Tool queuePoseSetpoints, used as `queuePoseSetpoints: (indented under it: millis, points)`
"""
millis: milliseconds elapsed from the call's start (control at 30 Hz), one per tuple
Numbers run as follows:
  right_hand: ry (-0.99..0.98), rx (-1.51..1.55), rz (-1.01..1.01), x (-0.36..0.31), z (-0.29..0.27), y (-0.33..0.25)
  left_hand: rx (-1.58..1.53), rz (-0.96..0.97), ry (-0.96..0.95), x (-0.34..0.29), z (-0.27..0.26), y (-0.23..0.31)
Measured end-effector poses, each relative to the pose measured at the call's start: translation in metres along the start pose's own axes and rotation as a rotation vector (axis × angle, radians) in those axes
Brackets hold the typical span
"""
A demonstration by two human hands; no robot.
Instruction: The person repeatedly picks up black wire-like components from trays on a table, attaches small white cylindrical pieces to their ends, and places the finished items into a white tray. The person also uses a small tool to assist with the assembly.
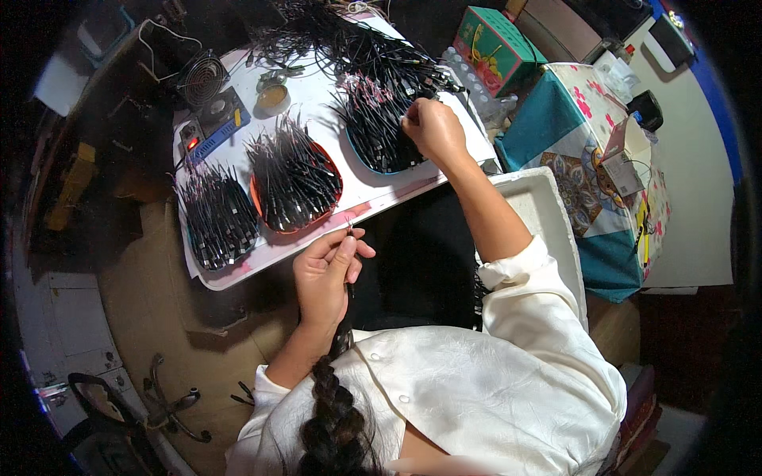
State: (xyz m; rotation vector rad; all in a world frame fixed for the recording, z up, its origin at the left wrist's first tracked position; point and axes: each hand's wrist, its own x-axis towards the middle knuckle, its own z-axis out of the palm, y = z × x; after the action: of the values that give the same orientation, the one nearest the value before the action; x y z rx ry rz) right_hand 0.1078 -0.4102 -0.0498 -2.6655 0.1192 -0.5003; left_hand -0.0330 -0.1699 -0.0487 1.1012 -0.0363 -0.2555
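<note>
My left hand (324, 278) is raised just off the front edge of the white table (317, 103), thumb and fingers closed on a thin black cable (350, 232). Fine bare wire ends stick up above its fingertips. Over at the right side of a blue bowl (357, 157), my right hand (435, 131) is pinched closed against the cables there; what its fingertips hold is hidden. Short black cables (381, 119) with thin wire ends fill that bowl. An orange bowl (340, 184) beside it holds more of them, and another bundle of black cables (216, 218) lies at the left.
A soldering station (214, 127) with a red light and a small round tin (272, 97) stand at the table's far left. Loose black cables (333, 40) heap along the back. To the right are a white foam box (548, 186), a green carton (500, 49) and a cloth-covered stand (583, 159).
</note>
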Motion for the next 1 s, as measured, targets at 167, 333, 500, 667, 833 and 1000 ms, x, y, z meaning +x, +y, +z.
queuePoseSetpoints:
  millis: [167, 333, 500, 667, 833, 1000]
  points:
    - [0.005, 0.030, 0.074, 0.001, -0.004, -0.003, -0.002, -0.012, -0.005, -0.003, -0.002, 0.001]
    - [-0.062, -0.095, 0.050, 0.003, -0.007, -0.010, -0.021, 0.010, -0.016, -0.011, -0.001, 0.002]
    - [-0.021, -0.094, 0.116, 0.011, -0.006, -0.006, -0.045, 0.024, -0.005, -0.018, -0.004, 0.005]
    - [-0.018, -0.088, 0.087, 0.020, 0.005, 0.010, -0.023, 0.044, -0.013, -0.023, -0.005, 0.007]
    - [0.032, -0.079, 0.066, 0.031, 0.010, 0.021, -0.031, 0.029, -0.008, -0.022, -0.006, 0.006]
    - [-0.122, 0.043, 0.062, 0.040, 0.012, 0.027, -0.037, 0.012, -0.010, -0.020, -0.007, 0.002]
